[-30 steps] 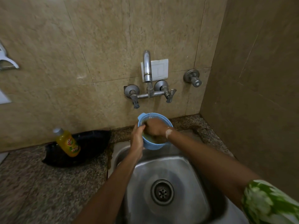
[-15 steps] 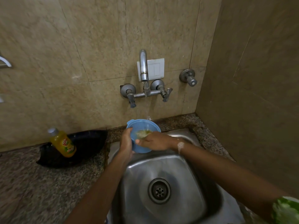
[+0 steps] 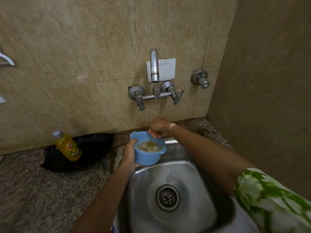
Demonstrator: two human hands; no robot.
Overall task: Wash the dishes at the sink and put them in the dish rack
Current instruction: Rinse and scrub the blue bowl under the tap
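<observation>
A small blue plastic bowl (image 3: 146, 157) with two little handles hangs over the back left corner of the steel sink (image 3: 193, 172). Inside it are foam and a yellowish-green scrubber (image 3: 149, 145). My left hand (image 3: 129, 155) grips the bowl's left side, thumb over the rim. My right hand (image 3: 159, 126) hovers at the bowl's far rim with its fingers curled shut. I cannot tell whether they touch the rim. A patch of foam sits on my right wrist. No dish rack is in view.
The faucet (image 3: 154, 68) with two taps juts from the tiled wall above the bowl, and a separate valve (image 3: 201, 79) is to its right. A yellow dish-soap bottle (image 3: 69, 147) leans in a black tray (image 3: 94, 148) on the granite counter (image 3: 42, 190). A wall closes the right side.
My right hand has come out of the bowl and risen to its far rim, leaving the scrubber inside. The bowl has tipped back upright in my left hand.
</observation>
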